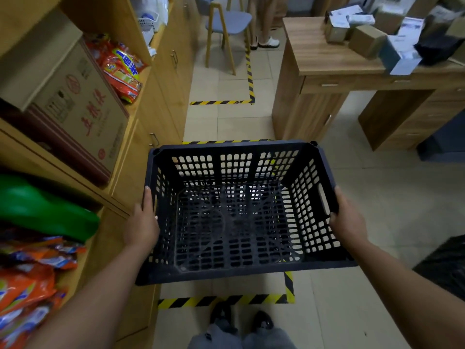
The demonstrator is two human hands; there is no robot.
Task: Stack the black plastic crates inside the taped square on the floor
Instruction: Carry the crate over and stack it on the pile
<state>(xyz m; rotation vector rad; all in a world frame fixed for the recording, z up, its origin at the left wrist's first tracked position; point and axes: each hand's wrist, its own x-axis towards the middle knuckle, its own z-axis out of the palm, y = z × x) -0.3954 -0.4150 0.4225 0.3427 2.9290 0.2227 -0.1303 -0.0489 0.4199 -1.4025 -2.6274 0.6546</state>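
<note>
A black perforated plastic crate [239, 210] is held level in front of me, open side up and with nothing inside. My left hand [142, 222] grips its left wall and my right hand [346, 217] grips its right wall by the handle slot. Below it, yellow-and-black tape marks a square on the tiled floor [221, 301]; the near edge and the right corner show, and a strip shows past the crate's far rim. The crate covers most of the square. Whether it rests on the floor or hangs above it, I cannot tell.
Wooden shelves [141, 152] with a cardboard box [83, 109] and snack bags run along the left. A wooden desk [339, 79] loaded with boxes stands at the right. Farther on are a second taped area [249, 79], a chair [226, 26] and a person's feet [266, 42]. Something black [445, 265] sits at lower right.
</note>
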